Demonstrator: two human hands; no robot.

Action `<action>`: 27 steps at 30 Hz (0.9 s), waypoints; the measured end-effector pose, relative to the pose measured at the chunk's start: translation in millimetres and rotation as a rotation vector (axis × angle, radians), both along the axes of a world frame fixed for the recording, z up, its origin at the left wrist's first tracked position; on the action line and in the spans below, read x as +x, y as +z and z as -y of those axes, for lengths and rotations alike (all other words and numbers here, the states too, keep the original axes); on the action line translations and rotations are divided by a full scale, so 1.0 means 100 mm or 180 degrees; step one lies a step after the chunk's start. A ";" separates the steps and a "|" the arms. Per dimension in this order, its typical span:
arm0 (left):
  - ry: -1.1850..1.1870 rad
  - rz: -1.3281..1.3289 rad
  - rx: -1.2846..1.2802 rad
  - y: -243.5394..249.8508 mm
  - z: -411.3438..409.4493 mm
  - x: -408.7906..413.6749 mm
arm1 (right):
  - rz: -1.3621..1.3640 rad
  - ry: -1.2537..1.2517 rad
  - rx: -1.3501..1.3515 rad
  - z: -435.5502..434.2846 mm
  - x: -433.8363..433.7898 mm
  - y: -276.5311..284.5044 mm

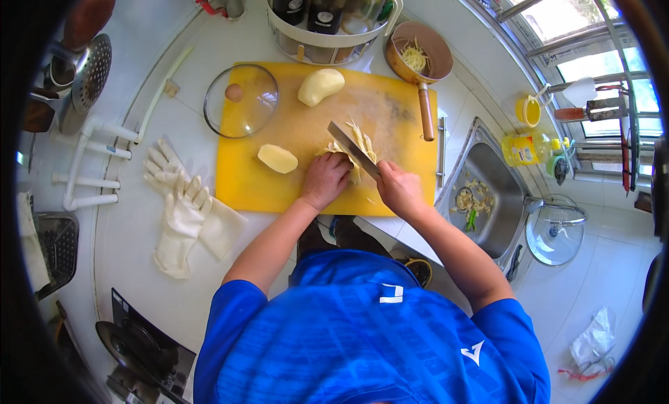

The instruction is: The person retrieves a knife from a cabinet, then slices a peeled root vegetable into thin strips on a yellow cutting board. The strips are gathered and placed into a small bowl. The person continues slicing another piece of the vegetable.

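My right hand (pixel 400 187) grips the handle of a kitchen knife (pixel 353 149), whose broad blade points up and left over the yellow cutting board (pixel 240 189). Fingers bent, my left hand (pixel 328 178) presses down beside the blade, on pale potato slices that it partly hides. Potato shreds (pixel 364 141) lie along the blade's right side. A potato piece with a flat cut face (pixel 278 159) rests left of my left hand. Near the board's far edge is a whole peeled potato (pixel 321 86).
A saucepan (pixel 444 53) holding shreds stands at the board's far right corner, its handle over the board. A glass lid (pixel 251 116) overlaps the far left corner. White rubber gloves (pixel 183 221) lie left. Right is a sink (pixel 502 216) with peelings; behind the board stands a round rack (pixel 324 38).
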State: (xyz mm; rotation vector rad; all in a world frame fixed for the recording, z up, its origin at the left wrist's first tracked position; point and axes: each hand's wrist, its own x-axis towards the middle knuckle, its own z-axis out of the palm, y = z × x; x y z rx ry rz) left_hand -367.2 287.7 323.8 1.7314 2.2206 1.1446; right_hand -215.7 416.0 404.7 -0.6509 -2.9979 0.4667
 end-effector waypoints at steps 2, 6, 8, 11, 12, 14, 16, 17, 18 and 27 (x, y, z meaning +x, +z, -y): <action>0.0044 0.0002 -0.0050 -0.01 0.00 0.00 | 0.0383 0.0104 -0.0014 0.00 -0.02 0.19; 0.0055 -0.0032 -0.0180 0.00 -0.01 0.03 | 0.0178 0.0008 0.0050 0.06 -0.13 -0.11; 0.0038 0.0012 -0.0109 0.00 -0.01 0.02 | -0.0187 -0.0084 0.0046 0.08 -0.12 -0.23; 0.0048 0.0060 0.0075 0.00 -0.01 0.01 | -0.0156 -0.0111 0.0066 0.10 -0.11 -0.13; 0.0048 0.0067 0.0057 -0.01 -0.01 -0.01 | -0.0049 -0.0100 0.0092 0.07 -0.10 -0.04; 0.0036 0.0109 0.0026 -0.02 0.00 0.01 | 0.0212 0.0084 0.0047 0.03 -0.06 0.15; 0.0068 0.0087 0.0009 -0.01 -0.01 0.02 | 0.0381 0.0130 0.0056 0.02 -0.06 0.17; 0.0084 0.0074 -0.0001 -0.01 -0.01 0.02 | 0.0421 0.0094 0.0078 0.04 -0.09 0.10; 0.0099 0.0065 -0.0029 -0.01 -0.01 0.03 | 0.0463 0.0060 0.0102 0.06 -0.12 0.02; 0.0094 0.0128 0.0053 -0.01 0.00 0.02 | 0.0246 0.0068 0.0018 0.04 -0.06 0.15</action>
